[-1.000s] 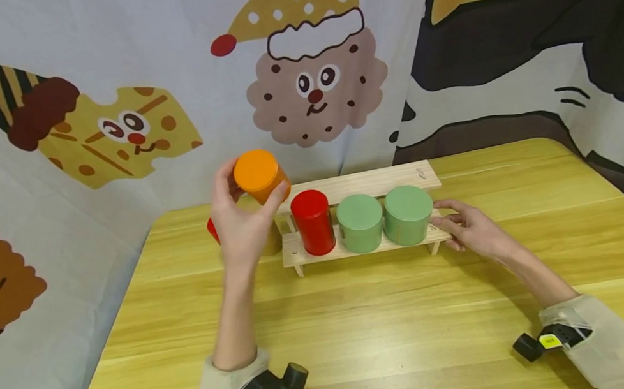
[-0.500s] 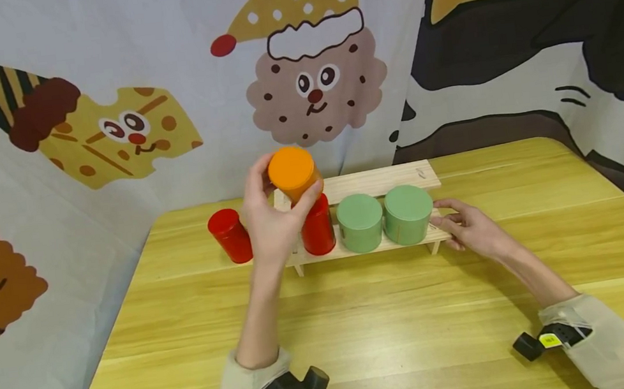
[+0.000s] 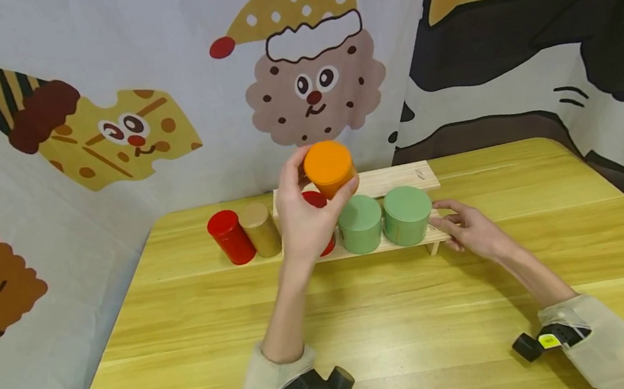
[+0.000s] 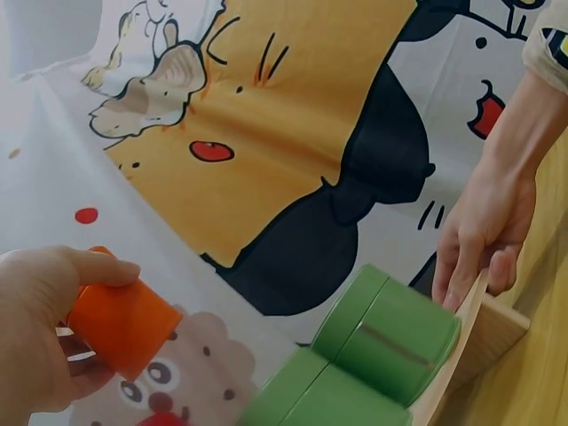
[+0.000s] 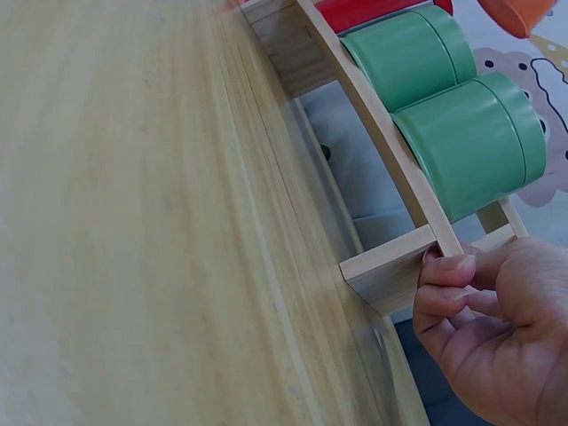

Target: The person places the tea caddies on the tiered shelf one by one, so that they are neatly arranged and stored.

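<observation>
My left hand (image 3: 305, 224) grips an orange canister (image 3: 328, 165) and holds it in the air above a two-tier wooden rack (image 3: 397, 179). Fingers and thumb lie on its sides, as the left wrist view shows of the same orange canister (image 4: 126, 321). Behind that hand, a red canister (image 3: 314, 198) on the lower tier is partly hidden. Two green canisters (image 3: 360, 224) stand to its right, side by side. My right hand (image 3: 473, 229) pinches the right end of the lower tier; in the right wrist view, thumb and finger meet at the shelf board (image 5: 390, 160).
Left of the rack, another red canister (image 3: 231, 237) and a gold canister (image 3: 261, 231) stand close together on the wood-grain table (image 3: 408, 325). A cartoon-printed cloth (image 3: 210, 116) hangs right behind the table's back edge.
My left hand has carried the orange canister rightward, from beside the rack's left end to above its middle-left. The gold canister has come into sight. My right hand stays at the rack's end.
</observation>
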`<action>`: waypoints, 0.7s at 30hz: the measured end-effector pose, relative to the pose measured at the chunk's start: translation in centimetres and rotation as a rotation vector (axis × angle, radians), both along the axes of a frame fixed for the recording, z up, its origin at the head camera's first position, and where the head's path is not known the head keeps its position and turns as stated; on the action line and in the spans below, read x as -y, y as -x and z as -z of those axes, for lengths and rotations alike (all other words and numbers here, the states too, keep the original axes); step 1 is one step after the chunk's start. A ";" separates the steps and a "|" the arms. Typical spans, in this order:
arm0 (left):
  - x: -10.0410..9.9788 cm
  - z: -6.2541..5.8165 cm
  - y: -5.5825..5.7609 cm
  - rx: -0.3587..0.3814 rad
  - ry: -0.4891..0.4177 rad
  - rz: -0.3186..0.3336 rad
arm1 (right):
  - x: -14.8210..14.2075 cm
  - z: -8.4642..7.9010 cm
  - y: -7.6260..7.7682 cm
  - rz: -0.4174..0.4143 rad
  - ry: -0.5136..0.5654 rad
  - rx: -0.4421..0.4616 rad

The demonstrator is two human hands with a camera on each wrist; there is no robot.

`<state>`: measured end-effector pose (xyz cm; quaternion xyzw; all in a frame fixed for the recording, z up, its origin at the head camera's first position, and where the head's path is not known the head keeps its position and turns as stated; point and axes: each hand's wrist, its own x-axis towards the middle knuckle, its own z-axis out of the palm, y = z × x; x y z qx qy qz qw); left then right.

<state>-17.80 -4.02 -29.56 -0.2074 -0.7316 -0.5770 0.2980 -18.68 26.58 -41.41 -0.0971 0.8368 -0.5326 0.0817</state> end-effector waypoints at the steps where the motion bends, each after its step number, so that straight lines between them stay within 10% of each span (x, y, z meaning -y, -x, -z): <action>1: -0.3 0.0 0.0 0.002 0.005 0.002 | 0.0 0.0 0.0 -0.001 0.000 -0.001; 21: -5.2 1.3 1.6 0.056 0.065 0.092 | 0.0 -0.2 -0.2 -0.004 0.020 0.021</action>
